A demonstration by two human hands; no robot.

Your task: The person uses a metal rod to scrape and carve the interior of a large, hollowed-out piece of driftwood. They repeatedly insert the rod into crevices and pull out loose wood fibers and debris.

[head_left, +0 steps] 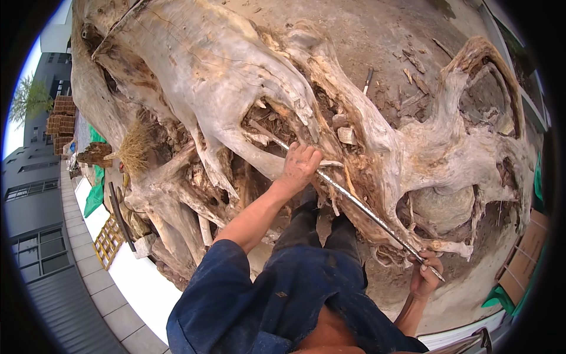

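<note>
A huge weathered tree root (218,82), pale and twisted with deep hollows, spreads in front of me. Both of my hands are closed on one long, thin, silvery metal bar (361,205), which slants across the root from upper left to lower right. My left hand (300,167) wraps around its upper part, next to a hollow (276,121) with rough brown wood inside. The bar's far end reaches into that hollow, and its tip is hard to make out. Lower on the right, my right hand (425,274) grips near the other end, which sticks out past the fingers.
A straw brush (134,147) lies on the root at left, near a dark-handled tool (121,218) and a wooden lattice (107,242). Wood scraps (415,76) and a slim tool (368,81) lie on the dirt ahead. Cardboard (526,253) stands at right.
</note>
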